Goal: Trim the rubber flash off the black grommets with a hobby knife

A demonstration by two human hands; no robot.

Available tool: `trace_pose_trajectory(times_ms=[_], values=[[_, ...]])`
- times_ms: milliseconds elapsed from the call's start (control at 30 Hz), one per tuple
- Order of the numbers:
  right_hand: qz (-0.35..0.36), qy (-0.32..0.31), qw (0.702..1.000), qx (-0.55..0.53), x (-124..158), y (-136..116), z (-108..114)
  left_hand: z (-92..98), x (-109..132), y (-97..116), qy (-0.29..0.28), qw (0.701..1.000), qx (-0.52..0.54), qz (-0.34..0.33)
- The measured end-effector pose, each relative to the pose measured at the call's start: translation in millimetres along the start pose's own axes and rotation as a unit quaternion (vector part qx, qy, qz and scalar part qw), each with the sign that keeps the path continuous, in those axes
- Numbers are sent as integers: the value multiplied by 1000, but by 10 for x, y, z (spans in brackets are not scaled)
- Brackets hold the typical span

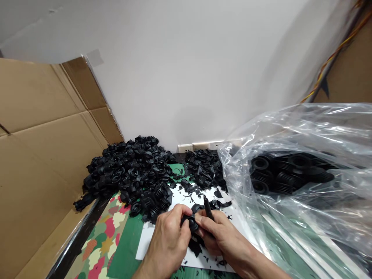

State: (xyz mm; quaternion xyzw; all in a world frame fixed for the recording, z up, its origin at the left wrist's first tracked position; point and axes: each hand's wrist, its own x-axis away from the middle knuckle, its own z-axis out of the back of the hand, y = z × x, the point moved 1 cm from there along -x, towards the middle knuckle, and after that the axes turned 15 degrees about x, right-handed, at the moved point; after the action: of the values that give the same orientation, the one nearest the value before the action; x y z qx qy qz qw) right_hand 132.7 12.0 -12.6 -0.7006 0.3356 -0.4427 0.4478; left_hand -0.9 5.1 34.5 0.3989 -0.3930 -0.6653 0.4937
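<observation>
Between my two hands sits a black rubber bellows, partly hidden by the fingers. My left hand is closed around its left side, thumb and forefinger pinching it. The fingertips of my right hand press on its right side. A black pen-shaped tool also sticks up out of my right hand; its lower end is hidden. Below both hands lies a white sheet strewn with black rubber scraps.
A large heap of ribbed black rubber pieces rises at left beside a cardboard box. Black trimmings are piled at the back by the wall. On the right, a clear plastic bag holds more bellows. A green board lies underneath.
</observation>
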Motion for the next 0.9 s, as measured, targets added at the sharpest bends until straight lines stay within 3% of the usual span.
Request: trace_pose_trajectory(times_ms=[200,433,600,767,900], values=[[1,-22,999,-38,40,-48,13,53,-51,-21,-45,994,71,69],[9,-3,1000,-24,81,-51,-3,49,-38,89,-50,996,-71,-14],[-4,13,1000,-10,80,-66,-1,6,-30,54,-45,996,-80,-4],[-7,-9,999,-34,54,-80,-4,40,-64,0,-68,996,-2,59],[-12,-7,999,-34,41,-63,-3,79,-81,-1,-74,994,35,68]])
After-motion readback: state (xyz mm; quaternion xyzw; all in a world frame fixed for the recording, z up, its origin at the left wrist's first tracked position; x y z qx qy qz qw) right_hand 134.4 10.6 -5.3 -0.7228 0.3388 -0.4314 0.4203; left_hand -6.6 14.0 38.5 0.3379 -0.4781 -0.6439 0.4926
